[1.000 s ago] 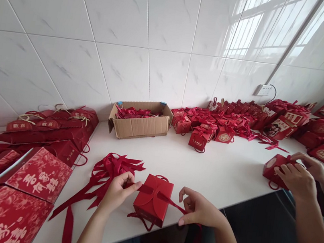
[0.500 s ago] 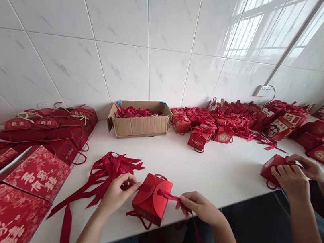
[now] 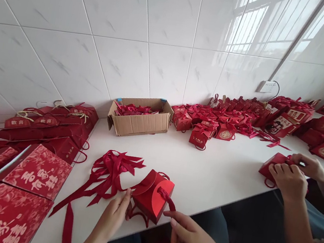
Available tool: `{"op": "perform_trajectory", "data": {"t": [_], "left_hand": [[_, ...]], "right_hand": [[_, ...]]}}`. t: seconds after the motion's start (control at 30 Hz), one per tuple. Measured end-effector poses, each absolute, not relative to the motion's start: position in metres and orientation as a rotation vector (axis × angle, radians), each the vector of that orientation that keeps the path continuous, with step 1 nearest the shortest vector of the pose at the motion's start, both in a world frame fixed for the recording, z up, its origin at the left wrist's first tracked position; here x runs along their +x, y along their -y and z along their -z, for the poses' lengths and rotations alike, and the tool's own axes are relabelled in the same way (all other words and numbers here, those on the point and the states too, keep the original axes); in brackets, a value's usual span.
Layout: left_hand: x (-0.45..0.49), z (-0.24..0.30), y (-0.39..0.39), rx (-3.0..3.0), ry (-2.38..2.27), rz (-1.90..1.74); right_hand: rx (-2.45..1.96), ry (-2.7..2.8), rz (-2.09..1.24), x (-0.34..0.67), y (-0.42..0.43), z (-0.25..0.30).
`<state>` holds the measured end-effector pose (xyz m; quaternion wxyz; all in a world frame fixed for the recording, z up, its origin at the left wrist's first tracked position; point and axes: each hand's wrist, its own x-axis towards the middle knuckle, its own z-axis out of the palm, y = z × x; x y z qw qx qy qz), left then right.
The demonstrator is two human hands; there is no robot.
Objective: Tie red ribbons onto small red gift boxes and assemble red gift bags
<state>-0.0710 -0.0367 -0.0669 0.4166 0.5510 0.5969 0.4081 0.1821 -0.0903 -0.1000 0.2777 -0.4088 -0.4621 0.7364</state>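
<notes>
A small red gift box [image 3: 155,197] with rounded flaps and cord handles sits tilted near the table's front edge. A dark red ribbon [image 3: 165,197] threads through its top flaps. My left hand [image 3: 114,214] is at the box's left side, thumb and forefinger closed on the ribbon's left part; its other fingertips are partly hidden. To the right, my right hand [image 3: 193,238] has its forefinger stretched out by the hanging ribbon end, with the other fingers loosely bent and apart. A heap of loose ribbons [image 3: 113,175] lies just behind my left hand.
A cardboard box [image 3: 139,126] holding red ribbons stands against the wall. Finished-looking red boxes [image 3: 201,133] crowd the table's back right. Large red boxes [image 3: 38,174] fill the left. At the right, another person's hands [image 3: 292,177] work on a red box [image 3: 273,166].
My right hand has come down and its pinch on the ribbon has loosened. My left hand has lowered slightly beside the box. The box has turned and tilted a little.
</notes>
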Motion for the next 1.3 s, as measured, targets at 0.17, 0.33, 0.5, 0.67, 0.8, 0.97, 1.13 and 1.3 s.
{"op": "perform_trajectory", "data": {"t": [0.17, 0.33, 0.5, 0.67, 0.8, 0.97, 1.13, 1.3], "left_hand": [[-0.067, 0.066, 0.028, 1.207, -1.453, -1.035], [-0.061, 0.074, 0.033, 1.016, -1.388, -1.027], [-0.049, 0.068, 0.035, 0.787, -1.010, -1.222], [-0.051, 0.050, 0.021, 0.633, -1.059, -1.476], [-0.057, 0.037, 0.019, 0.609, -1.081, -1.572], [-0.062, 0.029, 0.026, 0.635, -1.140, -1.607], [-0.067, 0.031, 0.026, 0.505, -1.198, -1.608], [-0.074, 0.041, 0.030, 0.449, -1.180, -1.625]], "right_hand": [[-1.233, 1.125, -1.758, 0.177, 0.088, 0.109], [-1.041, 0.818, -1.332, 0.176, 0.080, 0.100], [-0.753, 0.355, -1.323, 0.183, 0.068, 0.098], [-0.803, 0.271, -1.169, 0.198, 0.054, 0.101], [-0.754, 0.236, -1.126, 0.206, 0.049, 0.093], [-0.722, 0.260, -1.157, 0.207, 0.046, 0.080], [-0.805, 0.264, -1.185, 0.202, 0.041, 0.082], [-0.859, 0.347, -1.136, 0.199, 0.041, 0.090]]}}
